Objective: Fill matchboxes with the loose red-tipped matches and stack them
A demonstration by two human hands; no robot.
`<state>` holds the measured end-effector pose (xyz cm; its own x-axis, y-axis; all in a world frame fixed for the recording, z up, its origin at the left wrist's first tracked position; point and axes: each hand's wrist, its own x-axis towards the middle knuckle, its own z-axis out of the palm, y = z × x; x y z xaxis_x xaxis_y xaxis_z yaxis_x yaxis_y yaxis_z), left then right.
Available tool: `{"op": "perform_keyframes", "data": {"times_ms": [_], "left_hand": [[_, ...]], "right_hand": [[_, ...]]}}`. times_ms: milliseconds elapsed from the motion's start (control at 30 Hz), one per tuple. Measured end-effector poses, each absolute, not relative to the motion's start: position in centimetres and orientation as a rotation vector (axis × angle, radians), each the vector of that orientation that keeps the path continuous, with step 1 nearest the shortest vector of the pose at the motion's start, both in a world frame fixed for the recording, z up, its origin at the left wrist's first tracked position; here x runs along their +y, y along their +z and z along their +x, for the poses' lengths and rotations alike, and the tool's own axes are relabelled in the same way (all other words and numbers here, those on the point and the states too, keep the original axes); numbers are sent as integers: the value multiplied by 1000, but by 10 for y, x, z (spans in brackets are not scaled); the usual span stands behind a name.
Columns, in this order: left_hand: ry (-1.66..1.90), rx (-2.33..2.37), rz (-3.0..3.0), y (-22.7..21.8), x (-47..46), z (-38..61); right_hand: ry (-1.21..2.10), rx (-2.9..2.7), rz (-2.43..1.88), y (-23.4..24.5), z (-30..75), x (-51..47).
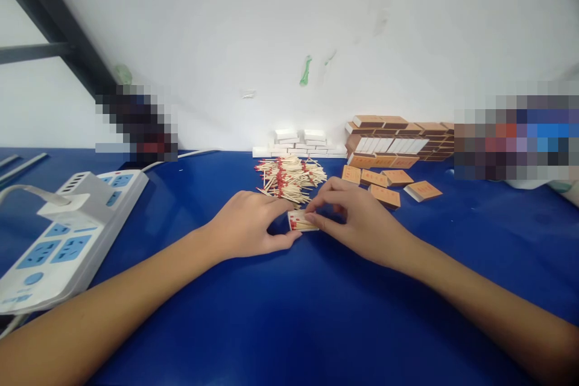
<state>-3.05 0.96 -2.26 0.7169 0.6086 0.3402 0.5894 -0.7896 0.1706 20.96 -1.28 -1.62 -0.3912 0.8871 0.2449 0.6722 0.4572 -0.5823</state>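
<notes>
A small white matchbox tray point(309, 230) lies on the blue table in front of me, with red-headed matches point(298, 224) inside it. My left hand point(248, 223) grips the tray's left end, thumb at the near side and fingers at the far side. Over the right end, my right hand point(357, 217) has thumb and index finger closed on the matches; its fingertips cover part of the tray. Just behind the tray is a loose pile of matches point(289, 178), heads pointing mixed ways.
White trays point(307, 148) are stacked along the wall. Orange matchbox sleeves stand in a stack point(384, 160) to their right, and several orange matchboxes point(384, 195) lie scattered before it. At left sits a white power strip point(85, 247) with a plugged-in adapter and cable.
</notes>
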Motion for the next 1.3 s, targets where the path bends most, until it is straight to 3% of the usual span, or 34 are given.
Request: {"op": "perform_keyframes", "data": {"times_ms": [567, 1300], "left_hand": [[675, 796, 3066, -25, 6, -31], [575, 751, 3124, -22, 2, -30]], "right_hand": [[378, -2291, -1090, -19, 206, -9], [23, -2303, -1213, -25, 185, 27]]}}
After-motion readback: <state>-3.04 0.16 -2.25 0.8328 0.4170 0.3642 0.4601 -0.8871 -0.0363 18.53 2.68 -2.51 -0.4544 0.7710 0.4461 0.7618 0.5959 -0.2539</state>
